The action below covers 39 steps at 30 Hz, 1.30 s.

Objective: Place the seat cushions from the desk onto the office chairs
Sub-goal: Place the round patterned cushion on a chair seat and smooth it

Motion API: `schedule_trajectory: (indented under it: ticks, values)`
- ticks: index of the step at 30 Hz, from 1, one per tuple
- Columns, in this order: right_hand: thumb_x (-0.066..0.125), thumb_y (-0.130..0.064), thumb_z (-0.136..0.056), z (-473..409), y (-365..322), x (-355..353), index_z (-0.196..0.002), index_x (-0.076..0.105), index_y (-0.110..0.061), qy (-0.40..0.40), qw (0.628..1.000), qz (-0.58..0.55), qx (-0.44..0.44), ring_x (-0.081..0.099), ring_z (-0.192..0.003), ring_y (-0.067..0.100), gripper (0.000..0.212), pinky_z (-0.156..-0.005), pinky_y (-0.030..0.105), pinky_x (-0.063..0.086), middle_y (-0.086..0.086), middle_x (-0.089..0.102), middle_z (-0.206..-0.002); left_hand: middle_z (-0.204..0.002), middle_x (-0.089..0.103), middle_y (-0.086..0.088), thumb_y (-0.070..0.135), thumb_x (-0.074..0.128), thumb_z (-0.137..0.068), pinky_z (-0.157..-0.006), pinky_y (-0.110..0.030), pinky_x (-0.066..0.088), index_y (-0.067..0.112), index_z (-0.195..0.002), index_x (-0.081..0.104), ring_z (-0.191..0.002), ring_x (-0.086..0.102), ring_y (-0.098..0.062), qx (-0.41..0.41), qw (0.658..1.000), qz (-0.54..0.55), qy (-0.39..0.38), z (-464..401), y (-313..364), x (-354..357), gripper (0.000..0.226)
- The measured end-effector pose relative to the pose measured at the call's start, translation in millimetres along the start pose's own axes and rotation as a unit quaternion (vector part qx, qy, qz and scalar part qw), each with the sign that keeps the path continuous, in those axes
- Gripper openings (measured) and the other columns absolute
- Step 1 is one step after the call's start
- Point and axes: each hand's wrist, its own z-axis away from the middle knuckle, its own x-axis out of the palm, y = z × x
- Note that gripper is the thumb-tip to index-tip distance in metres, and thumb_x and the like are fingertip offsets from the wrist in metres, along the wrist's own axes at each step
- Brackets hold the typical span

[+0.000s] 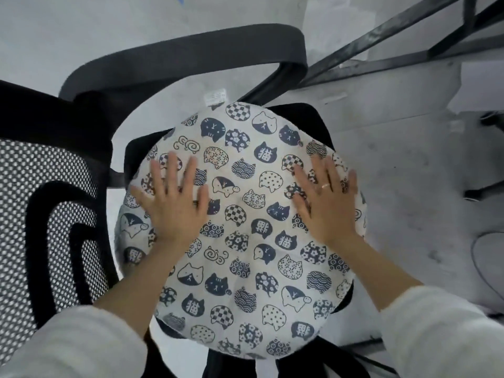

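A round cream seat cushion [245, 241] printed with dark blue cat heads lies on the black seat of an office chair [308, 115]. It covers nearly the whole seat; black corners show at its edges. My left hand [174, 203] lies flat on the cushion's left part, fingers straight and spread. My right hand [327, 203], with a ring on one finger, lies flat on the right part the same way. A white label [215, 97] sticks out at the cushion's far edge.
The chair's mesh backrest [41, 214] stands at the left and a grey curved armrest [177, 55] arches over the far side. Black metal desk legs [381, 42] run at the upper right. Grey floor lies to the right, with a thin cable [480, 263].
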Motion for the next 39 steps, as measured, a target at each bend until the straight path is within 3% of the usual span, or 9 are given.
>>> schedule_trajectory:
  ticks: [4, 6, 16, 21, 24, 28, 33, 36, 39]
  values:
    - [0.024, -0.052, -0.095, 9, -5, 23, -0.147, -0.003, -0.042, 0.034, 0.999, -0.008, 0.042, -0.004, -0.146, 0.018, 0.059, -0.113, 0.059, 0.0, -0.007, -0.012, -0.157, -0.152, -0.028, 0.0, 0.058, 0.003, -0.09, -0.102, -0.073, -0.003, 0.038, -0.14, -0.025, -0.144, -0.012, -0.032, -0.051, 0.999, -0.013, 0.005, 1, 4, 22, 0.061]
    - [0.018, -0.054, -0.094, 4, -5, 35, -0.145, -0.01, -0.044, 0.032, 0.998, -0.012, 0.053, -0.009, -0.146, 0.018, 0.059, -0.112, 0.057, -0.004, -0.007, -0.006, -0.157, -0.156, -0.018, 0.001, 0.058, 0.006, -0.091, -0.1, -0.071, -0.007, 0.038, -0.141, -0.024, -0.144, -0.007, -0.033, -0.046, 0.999, -0.013, 0.019, -8, 3, 34, 0.062]
    - [0.028, -0.044, -0.096, 18, -44, -4, -0.144, 0.031, -0.031, -0.036, 0.99, -0.057, 0.126, 0.011, -0.145, 0.035, 0.05, -0.108, 0.07, 0.009, 0.012, 0.019, -0.157, -0.158, -0.011, 0.002, 0.05, 0.015, -0.094, -0.105, -0.073, 0.002, 0.04, -0.146, -0.007, -0.143, -0.009, -0.035, -0.032, 0.998, 0.048, -0.017, 37, 39, 16, 0.057]
    - [0.015, -0.048, -0.093, 53, -73, 6, -0.148, 0.016, -0.037, -0.112, 0.993, -0.009, 0.023, -0.004, -0.144, 0.036, 0.055, -0.104, 0.073, -0.003, 0.009, 0.006, -0.159, -0.157, -0.008, 0.003, 0.046, 0.017, -0.095, -0.104, -0.072, 0.004, 0.042, -0.146, -0.002, -0.144, 0.0, -0.033, 0.046, 0.996, 0.071, -0.041, 92, 71, 41, 0.055]
    - [0.016, -0.05, -0.092, 54, -70, 24, -0.148, 0.007, -0.037, -0.084, 0.996, 0.008, 0.002, -0.008, -0.143, 0.037, 0.057, -0.103, 0.07, -0.012, 0.007, -0.001, -0.159, -0.156, -0.011, 0.001, 0.047, 0.006, -0.096, -0.103, -0.074, 0.001, 0.041, -0.147, -0.003, -0.144, -0.003, -0.035, 0.051, 0.997, 0.053, -0.017, 87, 68, 55, 0.052]
    - [0.029, -0.046, -0.092, 47, -71, 44, -0.145, 0.025, -0.033, -0.013, 1.0, 0.002, -0.008, 0.011, -0.14, 0.04, 0.055, -0.103, 0.068, -0.014, 0.011, 0.006, -0.159, -0.153, -0.025, 0.004, 0.049, 0.008, -0.096, -0.103, -0.073, -0.007, 0.039, -0.146, -0.008, -0.142, -0.021, -0.032, 0.054, 0.997, 0.042, 0.038, 82, 71, 81, 0.053]
    - [0.019, -0.049, -0.094, 51, -70, 32, -0.149, 0.013, -0.034, -0.076, 0.997, 0.012, 0.0, -0.003, -0.144, 0.037, 0.057, -0.104, 0.07, -0.012, 0.007, 0.001, -0.159, -0.153, -0.021, 0.0, 0.049, 0.005, -0.095, -0.103, -0.072, -0.006, 0.039, -0.145, -0.013, -0.143, -0.005, -0.036, 0.042, 0.998, 0.037, -0.017, 87, 72, 64, 0.054]
    - [0.008, -0.05, -0.096, 57, -62, 11, -0.149, -0.003, -0.037, -0.137, 0.99, 0.027, -0.003, -0.014, -0.144, 0.031, 0.056, -0.108, 0.068, -0.008, 0.003, -0.014, -0.158, -0.154, -0.025, 0.002, 0.054, 0.005, -0.093, -0.106, -0.07, -0.003, 0.04, -0.142, -0.023, -0.144, -0.013, -0.033, 0.056, 0.994, 0.0, -0.096, 87, 63, 41, 0.058]
    - [0.011, -0.047, -0.097, 84, -46, -6, -0.15, 0.005, -0.035, -0.163, 0.986, 0.012, 0.039, -0.005, -0.147, 0.026, 0.055, -0.113, 0.064, -0.003, 0.002, -0.008, -0.159, -0.152, -0.029, 0.004, 0.058, -0.001, -0.089, -0.107, -0.07, -0.002, 0.039, -0.141, -0.027, -0.142, -0.022, -0.025, -0.018, 0.988, -0.013, -0.152, 105, 36, 24, 0.06]
